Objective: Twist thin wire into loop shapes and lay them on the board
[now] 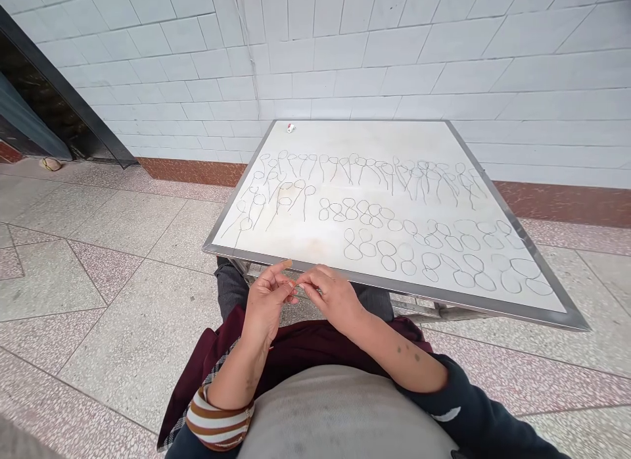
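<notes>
My left hand and right hand meet just short of the white table, thumbs and fingers of both pinching a thin strand too fine to make out well. Past them, double wire loops lie on top, long-tailed loops beyond, then a small white-and-red object near the far edge, before the tiled wall

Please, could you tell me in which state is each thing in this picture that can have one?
Left hand: fingertips pinched on a thin piece, details too small to tell
Right hand: fingertips closed beside the left's
Tailed wires: looped, lying flat
Double-ring wires: bent into rings, lying flat
Table: standing, wires spread on top
Left cuff: folded back
Right sleeve: pushed up
</notes>
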A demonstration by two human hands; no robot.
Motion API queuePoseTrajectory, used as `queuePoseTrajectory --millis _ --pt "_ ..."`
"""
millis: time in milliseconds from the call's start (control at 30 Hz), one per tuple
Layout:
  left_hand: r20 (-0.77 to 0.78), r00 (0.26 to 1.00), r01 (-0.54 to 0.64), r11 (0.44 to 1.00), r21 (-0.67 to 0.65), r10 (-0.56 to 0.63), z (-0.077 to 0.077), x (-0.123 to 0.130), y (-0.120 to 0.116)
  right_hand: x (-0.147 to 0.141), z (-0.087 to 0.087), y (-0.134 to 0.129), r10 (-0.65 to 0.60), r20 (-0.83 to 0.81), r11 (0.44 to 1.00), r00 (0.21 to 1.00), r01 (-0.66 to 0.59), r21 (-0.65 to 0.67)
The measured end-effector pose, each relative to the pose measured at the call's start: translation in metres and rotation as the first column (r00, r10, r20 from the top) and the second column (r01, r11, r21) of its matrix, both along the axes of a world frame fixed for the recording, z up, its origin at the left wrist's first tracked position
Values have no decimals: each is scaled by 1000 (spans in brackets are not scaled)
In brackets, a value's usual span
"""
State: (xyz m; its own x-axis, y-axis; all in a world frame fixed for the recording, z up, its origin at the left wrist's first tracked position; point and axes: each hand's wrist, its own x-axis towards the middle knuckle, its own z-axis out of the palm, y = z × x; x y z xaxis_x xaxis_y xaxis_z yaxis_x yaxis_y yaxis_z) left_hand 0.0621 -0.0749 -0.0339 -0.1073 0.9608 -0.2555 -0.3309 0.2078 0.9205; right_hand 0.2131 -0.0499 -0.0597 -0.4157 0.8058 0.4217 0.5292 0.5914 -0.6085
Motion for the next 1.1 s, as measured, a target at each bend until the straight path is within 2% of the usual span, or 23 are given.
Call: queuePoseTrajectory --millis 133,300,533,833,1100 --pt "-8 1000 8 1000 4 -8 0 -3 -2 4 1 0 69 -2 997 998 -69 -28" --pt "-10 1000 -11 1000 25 11 3 -1 -5 6 2 -3 88 -22 996 996 -87 27" --pt "-58 998 -9 999 49 12 4 -4 -13 6 6 -9 147 -50 988 988 -149 -44" --pt "-69 997 -31 999 39 34 5 -8 -16 8 5 -11 143 -66 986 988 -147 -72" --pt "-83 996 -25 999 42 28 7 -8 -16 9 7 -16 61 -24 997 998 -62 -36"
